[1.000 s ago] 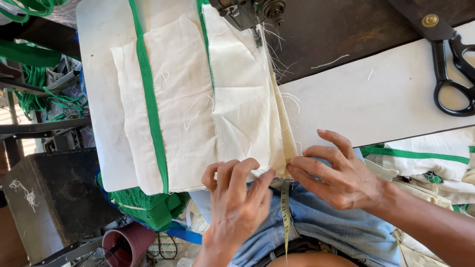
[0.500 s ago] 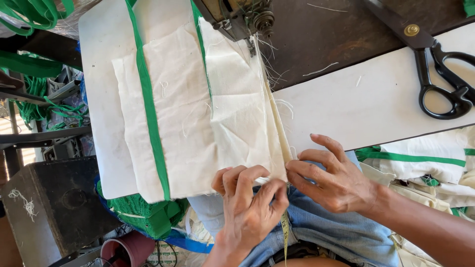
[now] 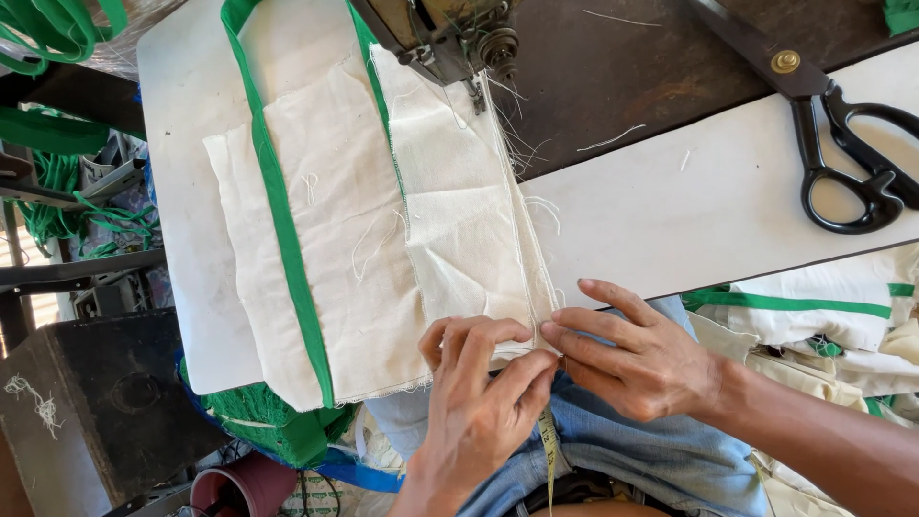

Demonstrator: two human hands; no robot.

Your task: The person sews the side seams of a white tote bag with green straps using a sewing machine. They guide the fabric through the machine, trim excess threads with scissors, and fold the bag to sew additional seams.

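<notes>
Cream cloth pieces [image 3: 335, 249] edged with green strap [image 3: 278, 201] lie on the white sewing table [image 3: 689, 211], running under the sewing machine head [image 3: 450, 38]. My left hand [image 3: 479, 402] and my right hand [image 3: 632, 359] meet at the near right corner of the cloth [image 3: 536, 335], at the table's front edge. Fingertips of both hands pinch the folded seam edge there. A yellow tape measure [image 3: 549, 460] hangs down below the hands over my jeans.
Large black-handled scissors [image 3: 842, 144] lie at the right of the table. A pile of cream and green cloth [image 3: 823, 325] sits to the right below the table. Green straps [image 3: 57, 172] and a dark box [image 3: 86, 412] are at the left.
The view has shifted so the machine head shows more. Both hands have drawn together at the cloth's near corner, the left hand sliding right to meet the right fingertips.
</notes>
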